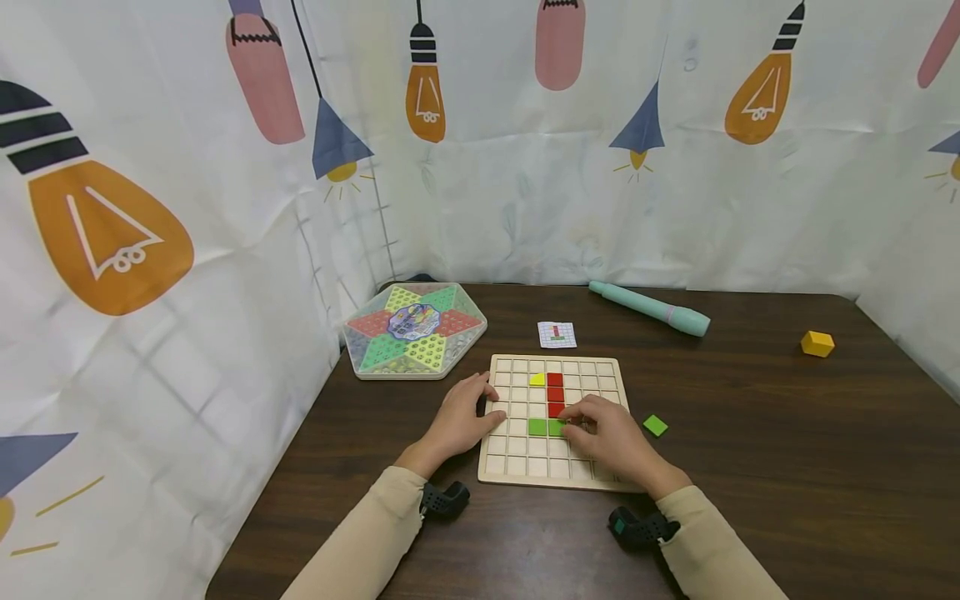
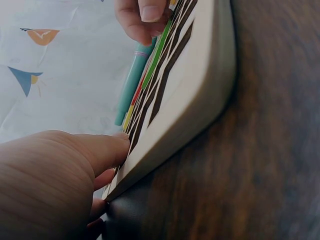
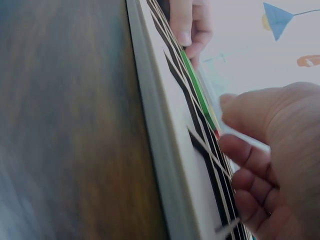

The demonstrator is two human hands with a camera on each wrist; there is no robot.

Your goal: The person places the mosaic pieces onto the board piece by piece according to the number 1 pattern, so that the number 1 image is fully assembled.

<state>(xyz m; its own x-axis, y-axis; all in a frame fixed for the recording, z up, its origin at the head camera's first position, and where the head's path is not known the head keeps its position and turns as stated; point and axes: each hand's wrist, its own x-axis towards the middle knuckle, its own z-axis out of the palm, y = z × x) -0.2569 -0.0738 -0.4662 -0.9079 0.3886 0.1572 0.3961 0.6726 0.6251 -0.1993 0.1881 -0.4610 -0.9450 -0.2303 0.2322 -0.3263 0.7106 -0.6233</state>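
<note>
A wooden grid board [image 1: 517, 467] lies on the dark table. It holds a yellow tile [image 1: 537, 380], a column of red tiles [image 1: 555, 393] and a row of green tiles [image 1: 537, 427]. My left hand [image 1: 465, 421] rests with relaxed fingers on the board's left edge, and its thumb lies along the rim [image 2: 200, 75] in the left wrist view. My right hand [image 1: 592, 425] sits on the board to the right of the green row. Its thumb and forefinger pinch the end green tile [image 1: 557, 428] down at the surface; the other fingers curl over the squares [image 3: 165, 125].
A loose green tile [image 1: 655, 425] lies just right of the board. Behind the board are a small pattern card [image 1: 557, 334], a teal pen [image 1: 648, 308] and a hexagonal checkers box [image 1: 414, 329]. A yellow block [image 1: 817, 343] sits far right. Curtains close in the table.
</note>
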